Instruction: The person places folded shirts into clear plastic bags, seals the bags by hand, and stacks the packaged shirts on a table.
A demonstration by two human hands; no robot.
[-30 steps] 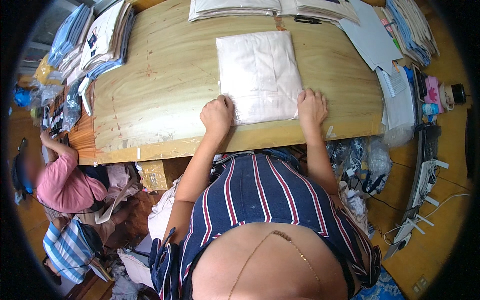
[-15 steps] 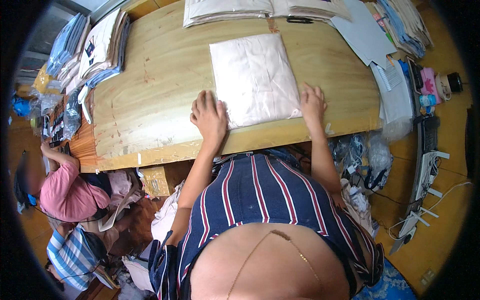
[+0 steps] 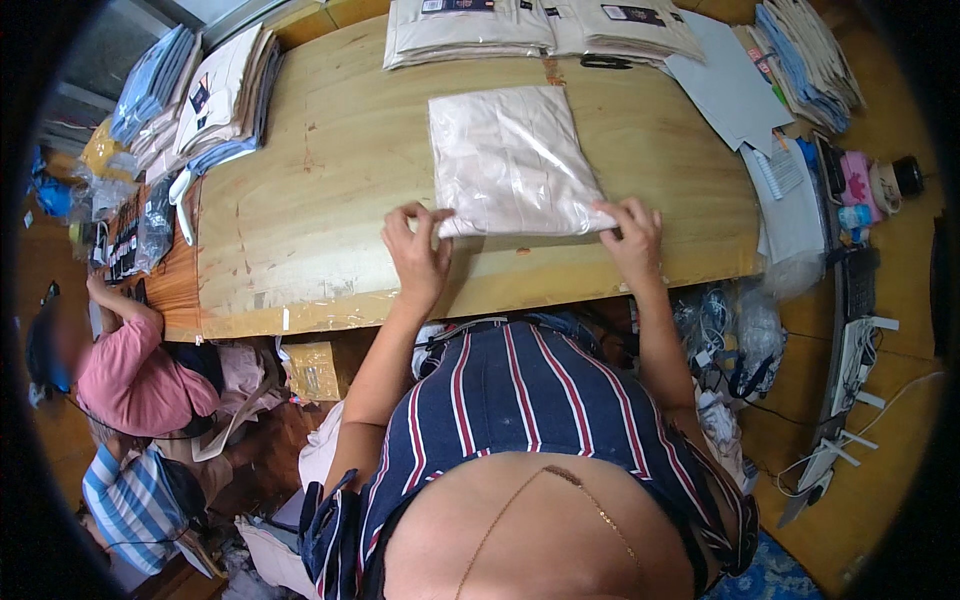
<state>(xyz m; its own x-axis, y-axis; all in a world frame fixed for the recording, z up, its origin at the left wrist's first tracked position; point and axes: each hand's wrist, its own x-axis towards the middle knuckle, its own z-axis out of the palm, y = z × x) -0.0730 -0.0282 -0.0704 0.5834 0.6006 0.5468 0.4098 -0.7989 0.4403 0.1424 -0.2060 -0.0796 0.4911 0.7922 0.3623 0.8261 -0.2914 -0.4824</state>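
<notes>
A folded pale pink garment in a clear plastic bag (image 3: 510,160) lies on the wooden table (image 3: 330,200) in front of me. My left hand (image 3: 416,250) pinches the bag's near left corner between thumb and fingers. At the near right corner, my right hand (image 3: 636,242) grips the plastic in the same way. The near edge of the bag looks drawn up and creased between both hands, while its far part rests on the tabletop.
Stacks of bagged beige garments (image 3: 465,35) line the far edge, beside black scissors (image 3: 605,62). More folded clothes (image 3: 225,95) stand at the far left, with white sheets (image 3: 725,75) at the right. Two people sit at lower left, one in a pink top (image 3: 140,385).
Both hands have gone from resting beside the bag to pinching its two near corners. The bag's near edge has been drawn up slightly.
</notes>
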